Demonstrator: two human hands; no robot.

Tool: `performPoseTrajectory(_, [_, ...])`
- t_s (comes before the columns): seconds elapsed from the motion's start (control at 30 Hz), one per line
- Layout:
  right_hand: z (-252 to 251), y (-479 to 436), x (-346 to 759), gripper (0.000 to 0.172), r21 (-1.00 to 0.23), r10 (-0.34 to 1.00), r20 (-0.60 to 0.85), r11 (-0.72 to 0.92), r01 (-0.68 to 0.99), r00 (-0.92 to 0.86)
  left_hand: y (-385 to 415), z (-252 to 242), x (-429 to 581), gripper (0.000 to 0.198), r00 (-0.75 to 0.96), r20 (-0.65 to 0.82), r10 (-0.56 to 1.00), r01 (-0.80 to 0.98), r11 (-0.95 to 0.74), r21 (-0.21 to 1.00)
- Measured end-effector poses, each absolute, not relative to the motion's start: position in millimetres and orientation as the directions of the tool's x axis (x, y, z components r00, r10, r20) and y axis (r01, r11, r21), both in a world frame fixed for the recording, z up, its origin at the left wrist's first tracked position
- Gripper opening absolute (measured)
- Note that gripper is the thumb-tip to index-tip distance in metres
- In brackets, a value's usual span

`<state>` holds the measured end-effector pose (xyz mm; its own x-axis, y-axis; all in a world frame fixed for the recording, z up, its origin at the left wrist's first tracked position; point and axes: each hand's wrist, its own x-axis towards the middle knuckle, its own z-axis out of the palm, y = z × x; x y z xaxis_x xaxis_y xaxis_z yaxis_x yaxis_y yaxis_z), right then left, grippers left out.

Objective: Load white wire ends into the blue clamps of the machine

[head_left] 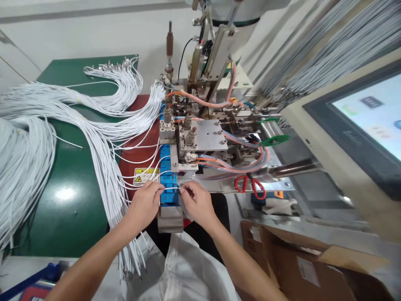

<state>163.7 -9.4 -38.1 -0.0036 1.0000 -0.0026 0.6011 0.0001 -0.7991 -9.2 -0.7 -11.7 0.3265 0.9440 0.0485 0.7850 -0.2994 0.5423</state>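
Between my two hands a white cable (171,188) stretches level across a row of blue clamp blocks (169,196). My left hand (147,202) is closed, pinching the cable just left of the blocks. On the other side, my right hand (198,201) pinches the cable's end between thumb and fingers; the tip is mostly hidden. Further up the blue row, several other white cables (163,159) run into the blocks from the left. A large bundle of white cables (97,146) drapes beside my left forearm, its loose ends hanging down near my lap.
A machine with a metal plate (203,136) and hoses stands ahead. Red-handled scissors (250,186) lie at its right edge. A screen (360,108) juts in at right, above cardboard boxes (300,263). More cables cover the green table (69,217) at left. A yellow warning label (146,176) sits near my left hand.
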Motion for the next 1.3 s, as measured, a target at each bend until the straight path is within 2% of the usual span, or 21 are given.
performPoseTrajectory(0.23, [-44.2,-5.1,170.7,0.014,-0.864,0.994,-0.093,-0.053,0.5,-0.055,1.6,-11.8,-7.4,0.019,0.342,0.082,0.936,0.786,-0.333,0.521])
performPoseTrajectory(0.37, [-47.7,-2.7,169.2,0.026,-0.827,0.995,-0.027,0.032,0.561,-0.098,1.9,-11.1,-6.6,0.018,0.335,0.071,0.939,0.789,-0.321,0.524])
performPoseTrajectory(0.43, [-51.2,-2.3,163.0,0.03,-0.803,0.998,0.009,0.042,0.594,-0.058,1.7,-12.9,-6.5,0.019,0.339,0.081,0.937,0.79,-0.33,0.517])
performPoseTrajectory(0.53, [-57.8,-3.9,152.0,0.033,-0.83,0.998,0.049,0.017,0.557,0.042,0.4,-17.0,-7.0,0.02,0.351,0.115,0.929,0.793,-0.361,0.49])
performPoseTrajectory(0.63, [-61.7,-5.8,146.6,0.033,-0.858,0.994,0.043,-0.013,0.514,0.098,-2.1,-17.7,-7.3,0.021,0.362,0.113,0.925,0.819,-0.374,0.435])
performPoseTrajectory(0.8, [-60.2,-4.7,153.4,0.034,-0.864,0.997,-0.021,-0.057,0.5,0.077,-4.6,-11.3,-7.5,0.023,0.46,0.152,0.875,0.835,-0.484,0.261])
performPoseTrajectory(0.93, [-59.3,-5.0,165.2,0.034,-0.936,0.975,-0.047,-0.12,0.332,0.219,-9.1,-9.0,-17.6,0.028,0.538,0.128,0.833,0.808,-0.553,0.203])
performPoseTrajectory(1.03, [-59.1,-7.8,175.7,0.038,-0.979,0.956,-0.059,-0.112,0.172,0.289,-18.7,-1.6,-37.6,0.029,0.583,0.132,0.801,0.776,-0.598,0.202])
performPoseTrajectory(1.1, [-57.7,-10.1,181.8,0.039,-0.989,0.952,-0.066,-0.103,0.109,0.3,-27.4,8.2,-53.5,0.022,0.662,0.039,0.748,0.72,-0.65,0.245])
performPoseTrajectory(1.17, [-55.1,-11.7,185.8,0.04,-0.991,0.95,-0.081,-0.108,0.074,0.301,-36.0,18.6,-66.5,0.014,0.722,-0.133,0.679,0.686,-0.676,0.271])
performPoseTrajectory(1.3, [-49.3,-12.6,186.8,0.042,-0.992,0.956,-0.092,-0.112,0.057,0.278,-44.6,31.1,-73.3,0.007,0.714,-0.232,0.661,0.7,-0.676,0.228])
